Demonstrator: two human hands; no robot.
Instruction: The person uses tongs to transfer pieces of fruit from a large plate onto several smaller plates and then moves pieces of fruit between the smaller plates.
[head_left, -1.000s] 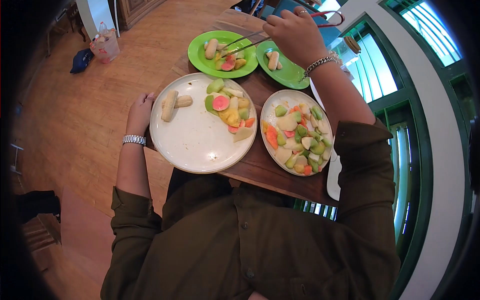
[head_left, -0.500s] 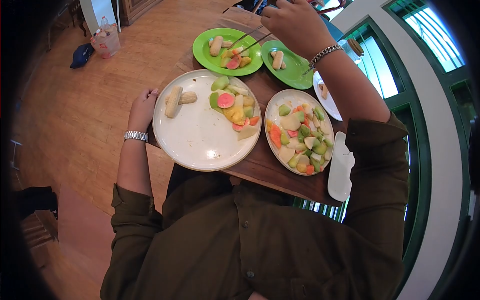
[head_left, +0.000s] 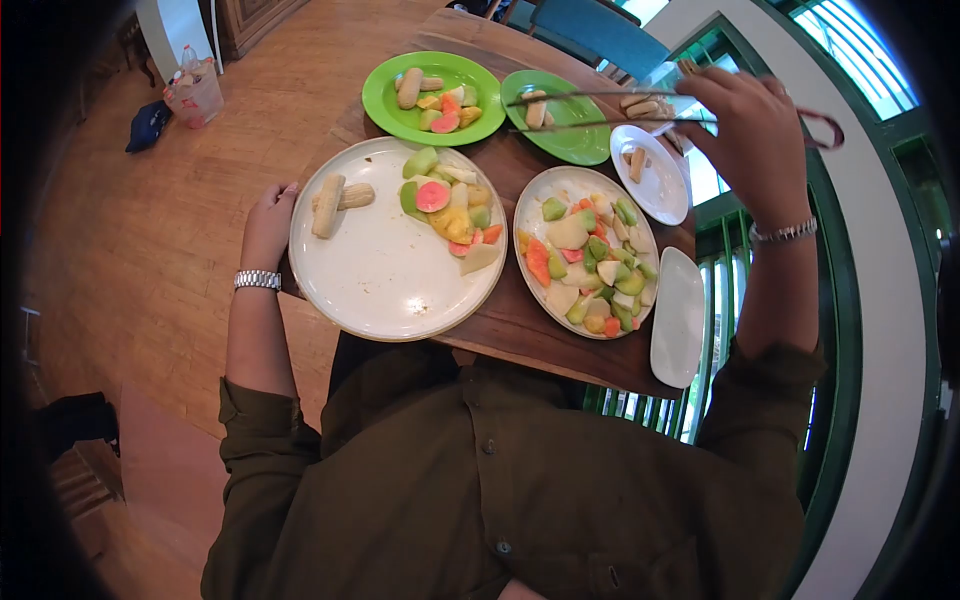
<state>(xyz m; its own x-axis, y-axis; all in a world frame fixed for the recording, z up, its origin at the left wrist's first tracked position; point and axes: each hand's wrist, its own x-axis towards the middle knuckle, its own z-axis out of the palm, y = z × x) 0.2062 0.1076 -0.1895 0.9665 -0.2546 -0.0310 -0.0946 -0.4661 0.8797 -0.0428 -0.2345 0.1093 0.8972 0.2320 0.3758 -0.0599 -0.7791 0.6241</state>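
My right hand (head_left: 745,125) is closed around long metal tongs (head_left: 610,95), raised at the upper right. Their blurred arms reach left, with the tips apart over the dark green plate (head_left: 585,143), near pale finger-shaped pieces (head_left: 537,110). At the left rim of a large white plate (head_left: 370,285), my left hand (head_left: 267,228) has its fingers curled on the edge, partly hidden. Two crossed pale finger-shaped pieces (head_left: 328,205) lie on that plate, with cut fruit (head_left: 450,212) along its right side. The bright green oval plate (head_left: 382,118) behind carries similar pieces and fruit.
An oval white plate (head_left: 530,185) of mixed cut fruit stands right of the large one. Beside it are a narrow white dish (head_left: 678,330) and a small white plate (head_left: 672,203). A blue chair (head_left: 590,35) stands behind the wooden table (head_left: 480,160). Green-framed windows line the right.
My right hand has swung right with the tongs, away from the bright green plate. The fruit stays on that plate. My left hand stays at the large plate's rim; the view has shifted slightly.
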